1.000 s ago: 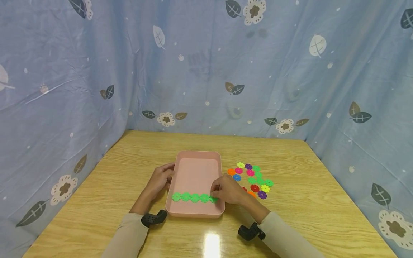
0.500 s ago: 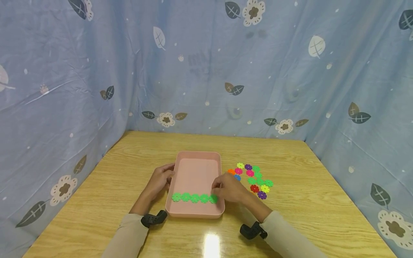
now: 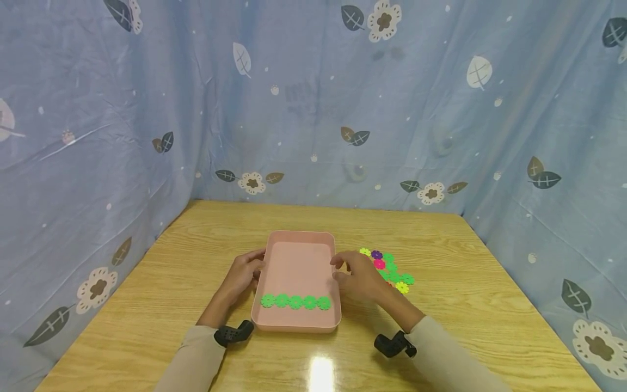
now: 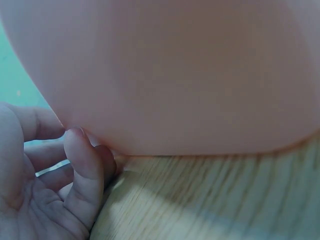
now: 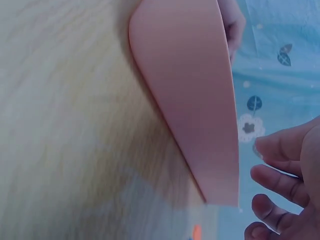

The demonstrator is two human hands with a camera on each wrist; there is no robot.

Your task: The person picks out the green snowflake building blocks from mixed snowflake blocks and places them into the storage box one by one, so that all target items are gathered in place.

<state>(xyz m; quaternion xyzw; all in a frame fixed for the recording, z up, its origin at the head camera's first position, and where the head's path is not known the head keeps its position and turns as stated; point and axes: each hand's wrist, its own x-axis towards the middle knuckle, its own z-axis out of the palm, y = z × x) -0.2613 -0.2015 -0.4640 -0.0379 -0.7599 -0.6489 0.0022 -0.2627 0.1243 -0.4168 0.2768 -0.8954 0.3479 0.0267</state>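
Observation:
A pink rectangular tray (image 3: 300,267) lies on the wooden table. Along its near end, inside, runs a row of several green flower-shaped discs (image 3: 295,302). At the tray's left side my left hand (image 3: 241,275) holds the wall; in the left wrist view its thumb (image 4: 82,155) and curled fingers meet the tray's edge. My right hand (image 3: 363,276) hovers by the right rim, its fingers loosely bent, with nothing between them. In the right wrist view those fingers (image 5: 280,182) are apart from the tray wall. The hand partly hides loose discs behind it.
Loose flower-shaped discs lie right of the tray, among them green discs (image 3: 394,277), a pink disc (image 3: 379,264), a purple disc (image 3: 376,254) and a yellow disc (image 3: 402,287). A patterned blue curtain (image 3: 303,109) surrounds the table (image 3: 235,223) at the back and sides.
The right hand has let go of the rightmost green disc in the row, lifted away and moved right past the tray's rim, its fingers spreading. The left hand has stayed in place.

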